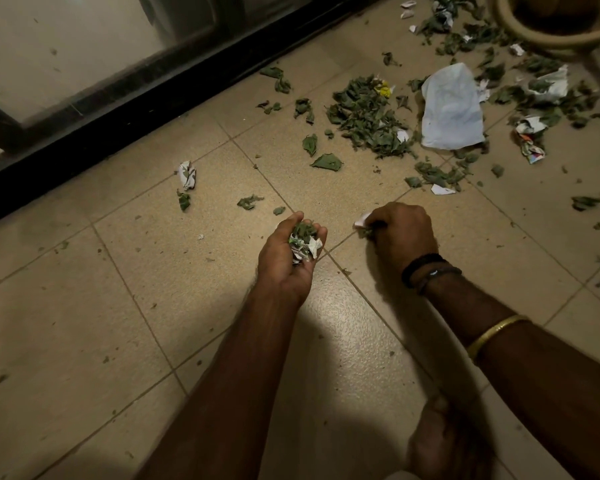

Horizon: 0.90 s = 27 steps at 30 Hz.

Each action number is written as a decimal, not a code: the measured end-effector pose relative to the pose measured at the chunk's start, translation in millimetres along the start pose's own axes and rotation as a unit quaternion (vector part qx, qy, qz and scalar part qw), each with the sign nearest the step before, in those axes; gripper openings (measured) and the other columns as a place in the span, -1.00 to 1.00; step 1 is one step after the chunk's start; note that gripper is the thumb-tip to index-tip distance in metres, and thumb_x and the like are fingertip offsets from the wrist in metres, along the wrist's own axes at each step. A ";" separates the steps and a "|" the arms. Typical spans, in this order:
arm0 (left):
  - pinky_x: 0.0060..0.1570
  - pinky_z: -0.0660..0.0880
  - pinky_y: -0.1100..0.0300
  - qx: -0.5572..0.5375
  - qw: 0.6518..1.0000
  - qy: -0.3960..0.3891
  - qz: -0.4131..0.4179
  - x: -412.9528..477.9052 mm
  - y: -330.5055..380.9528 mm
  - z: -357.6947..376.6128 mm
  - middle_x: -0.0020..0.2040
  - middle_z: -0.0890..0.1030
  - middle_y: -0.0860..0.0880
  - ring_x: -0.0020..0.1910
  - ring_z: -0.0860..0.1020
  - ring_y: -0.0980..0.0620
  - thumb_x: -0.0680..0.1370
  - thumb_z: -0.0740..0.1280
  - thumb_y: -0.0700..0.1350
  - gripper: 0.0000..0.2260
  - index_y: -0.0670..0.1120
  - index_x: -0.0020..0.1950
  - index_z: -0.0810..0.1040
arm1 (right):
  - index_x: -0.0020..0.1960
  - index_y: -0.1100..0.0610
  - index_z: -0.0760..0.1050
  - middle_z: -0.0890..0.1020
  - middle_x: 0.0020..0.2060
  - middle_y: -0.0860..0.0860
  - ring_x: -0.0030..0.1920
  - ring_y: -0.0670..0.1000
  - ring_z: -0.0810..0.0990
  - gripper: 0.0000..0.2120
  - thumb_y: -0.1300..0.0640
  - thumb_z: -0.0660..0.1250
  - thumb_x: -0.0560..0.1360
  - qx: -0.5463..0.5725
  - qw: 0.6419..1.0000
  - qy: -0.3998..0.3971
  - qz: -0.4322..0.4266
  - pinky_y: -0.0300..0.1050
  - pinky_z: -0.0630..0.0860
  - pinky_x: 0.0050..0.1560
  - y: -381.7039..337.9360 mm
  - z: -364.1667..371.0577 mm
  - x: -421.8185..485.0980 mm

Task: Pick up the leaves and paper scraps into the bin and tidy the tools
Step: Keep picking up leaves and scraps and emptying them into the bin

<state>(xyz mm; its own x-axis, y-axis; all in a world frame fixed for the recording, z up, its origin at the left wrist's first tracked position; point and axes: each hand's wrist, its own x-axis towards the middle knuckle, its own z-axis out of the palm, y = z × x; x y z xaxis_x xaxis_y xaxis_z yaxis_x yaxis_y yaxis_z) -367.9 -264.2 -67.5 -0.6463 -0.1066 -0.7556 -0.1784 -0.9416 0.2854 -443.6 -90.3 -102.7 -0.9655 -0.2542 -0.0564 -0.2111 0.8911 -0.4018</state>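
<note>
Little is judged done: a small wad of leaves and paper is cupped in the left hand [288, 251], while the right hand [400, 233] is closed on a scrap [361, 221] at mid-frame. Dry, crumpled leaves [368, 116] and paper sheets [452, 107] are strewn across the floor [118, 306] at upper right, near the bin [548, 32].

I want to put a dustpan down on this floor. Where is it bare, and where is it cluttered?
Barest: the near-left tiles, between the black door frame and the left hand, with only specks. Crowded: the far right, around the leaf pile, the pale blue paper sheet and the bin.
</note>
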 end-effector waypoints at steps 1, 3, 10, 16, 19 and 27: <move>-0.16 0.64 0.10 -0.002 1.000 -0.002 -0.004 -1.2 -1.5 3.7 -0.19 0.59 -0.12 -0.24 0.62 0.00 0.57 0.36 -0.28 -0.99 -0.21 -0.05 0.57 | -0.04 0.02 0.73 0.73 -0.09 -0.05 -0.10 -0.05 0.62 -0.80 0.27 0.42 0.46 0.042 0.998 0.006 0.050 -0.27 0.43 -0.04 0.7 -5.3 3.6; -0.15 0.65 0.10 -0.006 1.000 -0.002 -0.009 -5.0 -3.3 13.7 -0.21 0.59 -0.12 -0.27 0.63 0.00 0.57 0.36 -0.29 -0.98 -0.22 -0.06 0.56 | 0.00 0.08 0.72 0.72 -0.07 -0.03 -0.07 -0.10 0.59 -0.84 0.26 0.48 0.45 0.170 0.971 0.005 0.166 -0.29 0.47 0.05 3.3 -17.1 12.4; -0.13 0.65 0.11 -0.012 0.998 0.039 -0.042 -75.6 8.3 65.4 -0.21 0.54 -0.12 -0.25 0.56 -0.02 0.60 0.31 -0.29 -0.93 -0.21 -0.09 0.52 | -0.04 0.16 0.68 0.72 -0.09 0.08 -0.15 0.03 0.68 -0.81 0.38 0.51 0.41 0.480 0.774 -0.062 0.408 -0.04 0.65 0.04 -25.6 -101.5 -8.3; -0.10 0.61 0.12 -0.020 0.994 0.094 -0.057 -190.1 48.4 120.2 -0.30 0.60 -0.15 -0.35 0.62 -0.05 0.58 0.34 -0.26 -0.94 -0.23 -0.08 0.55 | 0.05 0.28 0.61 0.68 -0.17 0.10 -0.23 0.02 0.67 -0.81 0.46 0.40 0.47 0.526 0.739 -0.104 0.408 -0.12 0.66 -0.12 -111.7 -229.4 -32.7; -0.22 0.63 0.12 -0.060 0.991 0.107 -0.058 -250.6 75.0 137.0 -0.27 0.57 -0.14 -0.30 0.58 -0.05 0.56 0.35 -0.28 -0.96 -0.23 -0.09 0.54 | 0.00 0.25 0.60 0.68 -0.18 0.08 -0.24 -0.03 0.67 -0.83 0.45 0.39 0.48 0.541 0.724 -0.132 0.407 -0.21 0.64 -0.23 -165.5 -290.1 -44.6; -0.13 0.64 0.09 -0.122 0.976 0.177 0.038 -376.1 168.3 125.7 -0.30 0.58 -0.13 -0.33 0.58 -0.03 0.56 0.37 -0.29 -0.94 -0.22 -0.12 0.56 | -0.05 0.22 0.61 0.73 -0.31 0.00 -0.29 -0.07 0.70 -0.83 0.45 0.39 0.48 0.531 0.719 -0.244 0.375 -0.23 0.65 -0.21 -320.8 -353.1 -82.7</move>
<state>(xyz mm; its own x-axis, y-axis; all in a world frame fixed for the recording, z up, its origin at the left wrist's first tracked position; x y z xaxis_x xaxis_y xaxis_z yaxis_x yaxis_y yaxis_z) -248.2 -342.4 338.8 -0.3461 -0.2427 -0.9062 0.0710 -0.9700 0.2327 -349.8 -222.4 353.6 -0.5234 -0.1846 -0.8319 0.8277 0.1217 -0.5478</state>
